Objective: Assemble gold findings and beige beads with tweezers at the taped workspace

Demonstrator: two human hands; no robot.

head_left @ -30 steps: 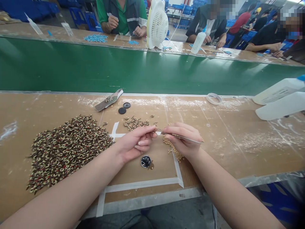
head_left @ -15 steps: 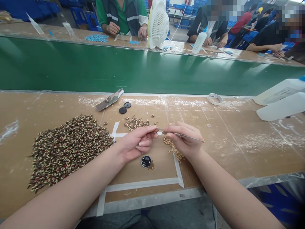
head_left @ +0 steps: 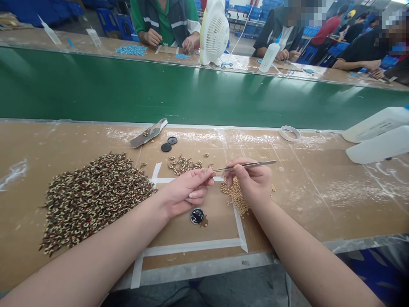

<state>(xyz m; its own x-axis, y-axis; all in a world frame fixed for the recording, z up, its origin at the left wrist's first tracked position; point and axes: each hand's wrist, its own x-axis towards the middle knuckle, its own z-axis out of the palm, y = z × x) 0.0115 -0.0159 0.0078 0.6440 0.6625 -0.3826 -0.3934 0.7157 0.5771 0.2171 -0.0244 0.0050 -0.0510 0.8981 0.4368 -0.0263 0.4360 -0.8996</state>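
Note:
My left hand (head_left: 187, 191) pinches a tiny piece between thumb and forefinger, too small to name. My right hand (head_left: 252, 181) grips metal tweezers (head_left: 246, 165), whose tips meet the left fingertips. Under the right hand lies a small heap of pale beads (head_left: 236, 197). A big pile of brown, cream and red spotted pieces (head_left: 92, 196) sits to the left. A few finished-looking small pieces (head_left: 183, 164) lie just beyond my hands. A small black round cap (head_left: 197, 216) rests below the left hand, inside a white tape outline (head_left: 191, 246).
Two black discs (head_left: 168, 144) and a metal scraper (head_left: 148, 133) lie further back, a tape roll (head_left: 289, 133) to the right, and white plastic bottles (head_left: 377, 136) at far right. Beyond the green conveyor belt (head_left: 191, 91) stand a white fan (head_left: 214, 32) and other people at work.
My right hand has turned, and the tweezers' rear end has swung up and away from the table so they lie nearly level. The left hand has barely moved.

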